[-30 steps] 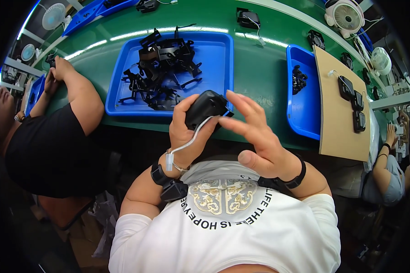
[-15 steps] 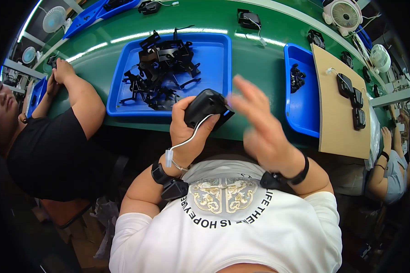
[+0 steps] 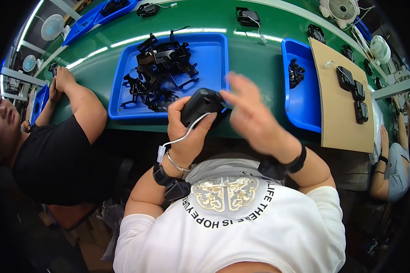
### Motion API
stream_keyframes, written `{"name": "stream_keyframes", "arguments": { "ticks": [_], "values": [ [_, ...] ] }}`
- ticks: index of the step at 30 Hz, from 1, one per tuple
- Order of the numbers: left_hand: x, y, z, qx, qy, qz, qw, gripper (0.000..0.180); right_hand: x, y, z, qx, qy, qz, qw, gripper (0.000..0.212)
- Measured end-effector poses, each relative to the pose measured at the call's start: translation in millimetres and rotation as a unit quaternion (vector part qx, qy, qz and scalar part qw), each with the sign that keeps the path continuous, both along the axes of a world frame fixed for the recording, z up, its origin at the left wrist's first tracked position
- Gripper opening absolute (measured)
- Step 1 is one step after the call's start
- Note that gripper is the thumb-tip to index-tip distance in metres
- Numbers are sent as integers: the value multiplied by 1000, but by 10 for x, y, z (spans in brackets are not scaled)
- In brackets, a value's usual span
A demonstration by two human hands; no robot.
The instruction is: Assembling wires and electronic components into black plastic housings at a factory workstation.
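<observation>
My left hand (image 3: 185,132) is closed around a black plastic housing (image 3: 199,107) with rounded edges, held up in front of my chest. From the housing a white cable (image 3: 187,133) runs down over my fingers and ends in a pale connector (image 3: 161,154) by my wrist. My right hand (image 3: 253,113) is at the housing's right edge, its fingertips touching or very near it. Motion blurs those fingers, and whether they pinch anything is unclear. Just beyond both hands lies a blue tray (image 3: 214,59) with a heap of black plastic brackets (image 3: 161,63).
At right stand a smaller blue tray (image 3: 305,107) of small black parts and a brown board (image 3: 337,123) carrying several black housings (image 3: 361,111). Further housings with cables (image 3: 248,17) lie across the green table (image 3: 205,20). A co-worker in black (image 3: 54,159) sits close at left.
My right hand has shifted slightly left, with its fingertips closer to the housing's edge. The left hand keeps its hold, and the cable's connector has swung a little left. The view has shifted slightly.
</observation>
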State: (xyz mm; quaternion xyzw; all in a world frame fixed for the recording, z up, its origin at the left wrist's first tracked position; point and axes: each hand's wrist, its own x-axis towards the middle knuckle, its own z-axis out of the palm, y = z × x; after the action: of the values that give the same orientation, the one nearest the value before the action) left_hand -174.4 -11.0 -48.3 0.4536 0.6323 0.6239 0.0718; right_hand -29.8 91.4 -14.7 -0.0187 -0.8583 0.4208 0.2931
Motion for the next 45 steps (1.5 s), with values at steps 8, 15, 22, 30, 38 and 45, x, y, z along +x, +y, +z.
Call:
{"name": "stream_keyframes", "arguments": {
  "ticks": [8, 15, 22, 30, 38, 45],
  "values": [
    [37, -15, -35, 36, -46, 19, 998, 50, 51, 10, 168, -1, -27, -9, 1000, 48],
    [5, -7, -11, 5, -45, -3, 999, 51, -23, 70, 4, 29, 18, -60, 998, 47],
    [29, 4, -66, 10, -36, 3, 999, 51, 39, -56, 194, -2, -44, 3, 999, 46],
    [42, -8, -45, 24, -61, -13, 998, 50, 63, 7, 15, -34, -7, -18, 999, 43],
    [51, -4, -5, 31, -83, -33, 996, 48, 155, 69, 125, 5, 9, -10, 1000, 44],
    [131, 58, 96, 59, -421, -157, 891, 49, 201, -71, -35, -365, -55, -7, 929, 50]
  ]
}}
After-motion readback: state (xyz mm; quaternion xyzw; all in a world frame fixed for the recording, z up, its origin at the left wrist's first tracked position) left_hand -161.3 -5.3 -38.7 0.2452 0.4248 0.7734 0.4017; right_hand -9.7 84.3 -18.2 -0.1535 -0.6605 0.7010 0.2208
